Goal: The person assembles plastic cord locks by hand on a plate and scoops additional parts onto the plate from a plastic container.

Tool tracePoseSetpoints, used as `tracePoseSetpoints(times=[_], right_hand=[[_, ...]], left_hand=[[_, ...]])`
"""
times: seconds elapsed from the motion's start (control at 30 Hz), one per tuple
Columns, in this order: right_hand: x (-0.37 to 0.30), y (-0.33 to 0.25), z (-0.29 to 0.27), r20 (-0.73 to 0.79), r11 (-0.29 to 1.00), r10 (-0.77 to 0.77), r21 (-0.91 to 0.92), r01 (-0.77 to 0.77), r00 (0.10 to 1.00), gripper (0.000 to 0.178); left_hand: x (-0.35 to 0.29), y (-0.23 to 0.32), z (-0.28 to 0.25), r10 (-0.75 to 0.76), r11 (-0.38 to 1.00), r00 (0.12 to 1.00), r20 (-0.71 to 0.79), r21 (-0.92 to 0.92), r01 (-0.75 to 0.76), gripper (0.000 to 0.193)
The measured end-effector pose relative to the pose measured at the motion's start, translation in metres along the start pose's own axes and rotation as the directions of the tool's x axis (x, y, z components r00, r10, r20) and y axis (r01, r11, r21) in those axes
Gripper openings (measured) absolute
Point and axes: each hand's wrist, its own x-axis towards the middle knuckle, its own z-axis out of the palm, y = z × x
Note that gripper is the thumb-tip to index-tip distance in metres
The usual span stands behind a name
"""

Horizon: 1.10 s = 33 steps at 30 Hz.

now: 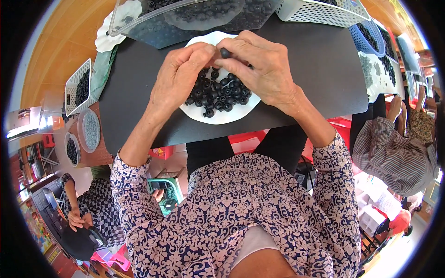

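Note:
Over a white plate (pixel 220 117) my two hands meet, both with closed fingers. My right hand (pixel 266 67) pinches a small black round knob-like piece (pixel 225 53) between thumb and fingers. The fingertips of my left hand (pixel 181 72) are pressed together right beside that piece; whatever they grip is hidden. Below the hands, a heap of similar black round pieces (pixel 218 95), some with short necks, lies on the plate. My fingers cover the plate's far part.
A clear plastic bin (pixel 153 22) of black pieces stands beyond the plate on the dark table (pixel 320 60). A white perforated basket (pixel 320 13) is at far right, near a blue basket (pixel 366 37). At left are another white basket (pixel 69 90) and round tubs (pixel 89 129). People sit on both sides.

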Motion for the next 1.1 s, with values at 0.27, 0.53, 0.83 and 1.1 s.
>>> tracePoseSetpoints(times=[0.27, 0.53, 0.83, 1.1], right_hand=[[-0.024, -0.002, -0.022, -0.041, 0.964, 0.253, 0.095, -0.248, 0.967, 0.016], [-0.051, -0.008, -0.032, 0.020, 0.893, 0.392, 0.233, -0.386, 0.920, 0.013], [-0.029, -0.013, -0.026, 0.308, 0.356, 0.617, 0.711, -0.606, 0.724, 0.026], [-0.004, -0.016, 0.000, 0.445, 0.223, 0.524, 0.751, -0.621, 0.726, 0.037]], left_hand=[[0.034, -0.018, -0.007, 0.367, 0.361, 0.879, 0.304, 0.824, -0.437, 0.016], [0.049, -0.017, -0.005, 0.142, 0.182, 0.891, 0.432, 0.873, -0.452, 0.014], [0.026, 0.008, -0.006, 0.005, 0.904, 0.994, 0.107, 0.424, -0.050, 0.017], [-0.002, 0.009, 0.006, 0.563, 0.741, 0.826, -0.003, 0.445, -0.504, 0.024]])
